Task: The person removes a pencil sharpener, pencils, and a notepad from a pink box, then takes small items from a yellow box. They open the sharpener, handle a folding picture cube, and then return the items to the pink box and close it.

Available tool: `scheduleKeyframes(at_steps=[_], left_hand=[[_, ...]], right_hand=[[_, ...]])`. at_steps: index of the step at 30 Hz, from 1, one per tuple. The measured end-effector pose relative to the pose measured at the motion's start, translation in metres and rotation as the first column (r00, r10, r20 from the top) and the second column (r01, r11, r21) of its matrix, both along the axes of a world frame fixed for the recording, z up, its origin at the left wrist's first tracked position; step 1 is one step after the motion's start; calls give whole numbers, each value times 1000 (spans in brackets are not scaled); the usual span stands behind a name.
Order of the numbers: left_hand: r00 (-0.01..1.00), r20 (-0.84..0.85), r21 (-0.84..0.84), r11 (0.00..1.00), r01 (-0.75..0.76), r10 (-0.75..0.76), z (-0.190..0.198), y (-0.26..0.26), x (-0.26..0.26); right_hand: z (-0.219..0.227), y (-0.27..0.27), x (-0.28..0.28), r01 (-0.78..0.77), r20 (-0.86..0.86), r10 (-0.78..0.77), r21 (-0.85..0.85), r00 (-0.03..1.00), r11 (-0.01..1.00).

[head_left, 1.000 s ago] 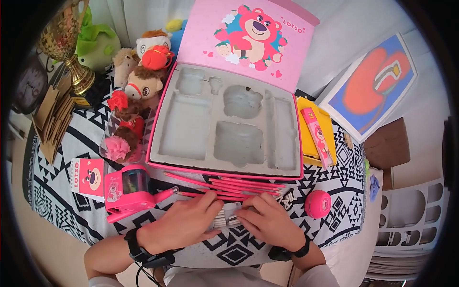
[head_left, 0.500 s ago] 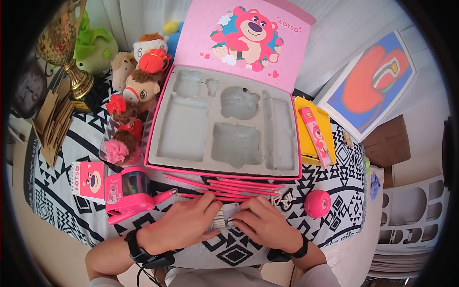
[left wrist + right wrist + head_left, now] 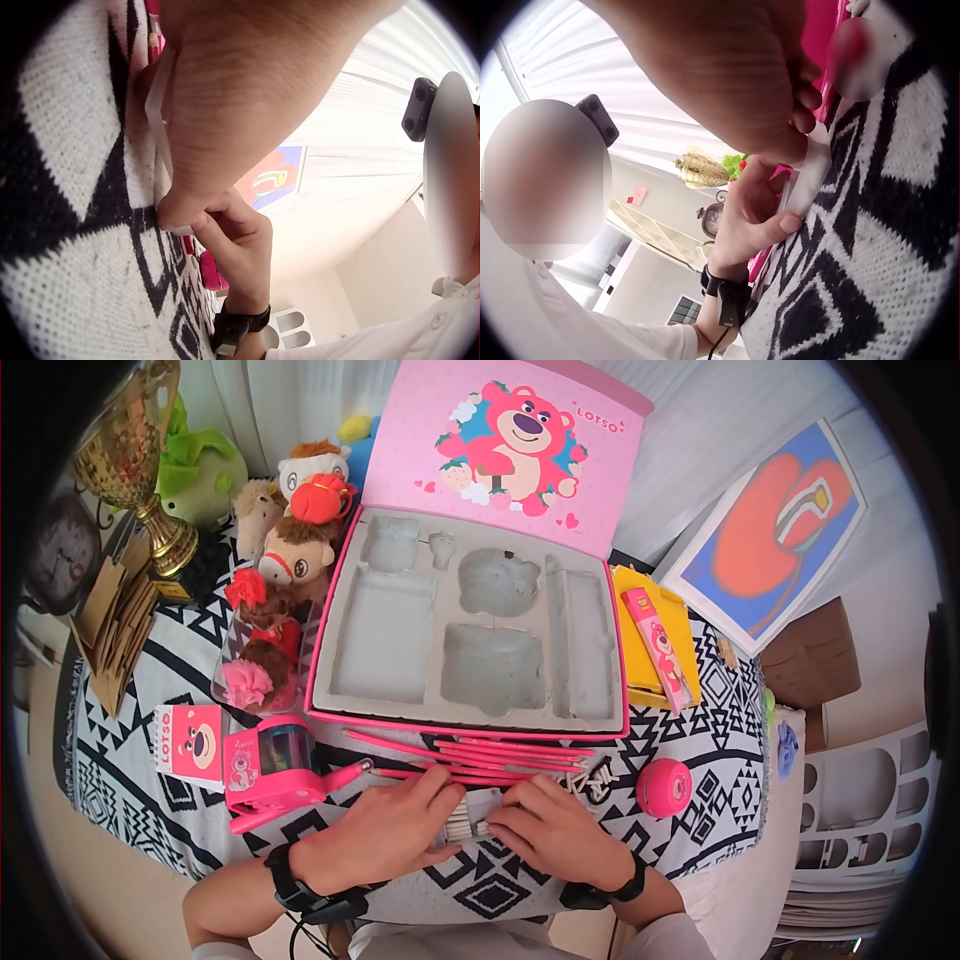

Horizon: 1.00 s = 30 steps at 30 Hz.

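A small clear plastic case (image 3: 484,801) lies on the patterned cloth between the two hands, with short white sticks (image 3: 458,822) lined up in its left part. My left hand (image 3: 385,830) grips the left end of the case, thumb along the near side; in the right wrist view that thumb presses on the case (image 3: 810,180). My right hand (image 3: 560,832) has its curled fingers at the right part of the case, over some white pieces; its fingertips are partly hidden. Loose white sticks (image 3: 599,776) lie just beyond the right hand. Several pink pencils (image 3: 500,753) lie behind the case.
An open pink box (image 3: 385,715) with a grey moulded tray stands behind the pencils. At the left are a pink sharpener (image 3: 275,765), a notebook (image 3: 195,743) and plush toys (image 3: 297,550). At the right, a round pink object (image 3: 664,788) and a yellow item (image 3: 640,660).
The right hand's fingers have shifted slightly over the right part of the case. The left hand keeps its grip. The head view has tilted a little.
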<state>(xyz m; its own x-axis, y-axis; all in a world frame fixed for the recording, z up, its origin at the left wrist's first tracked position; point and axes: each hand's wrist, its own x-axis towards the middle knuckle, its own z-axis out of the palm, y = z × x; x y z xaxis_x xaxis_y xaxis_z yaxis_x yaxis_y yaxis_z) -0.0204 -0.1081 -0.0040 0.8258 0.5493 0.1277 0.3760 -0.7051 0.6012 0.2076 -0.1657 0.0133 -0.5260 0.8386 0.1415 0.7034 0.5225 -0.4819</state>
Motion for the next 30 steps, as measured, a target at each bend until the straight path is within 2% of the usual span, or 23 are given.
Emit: scheduleKeyframes(at_steps=[7,10,11,13,15,17,20,24,26,30], left_hand=[[1000,-1,7,1000,5,-5,0,1,0],[1000,-5,2,1000,6,-6,1,1,0],[1000,-5,3,1000,6,-6,0,1,0],[1000,-5,6,1000,3,-3,0,0,0],[1000,-20,-3,1000,1,-1,-1,0,0],[999,-32,-13,1000,3,-3,-1,-1,0],[997,-72,-24,1000,0,-2,0,-1,0],[998,-62,-20,1000,3,-4,0,-1,-1],[998,-63,-25,1000,5,-6,0,-1,-1],[998,-64,-20,1000,-2,0,0,-1,-1]], right_hand=[[9,4,11,41,-18,-40,4,999,999],[23,10,28,175,-25,-174,30,984,984],[26,8,32,175,-24,-174,30,984,984],[31,5,41,377,39,-375,-122,926,918],[32,5,47,383,74,-377,-117,923,916],[30,4,55,410,210,-374,-167,904,897],[28,3,60,456,268,-402,-183,876,871],[31,6,54,421,220,-380,-186,898,888],[29,7,49,320,170,-297,-123,940,940],[23,7,49,334,174,-306,-165,936,928]])
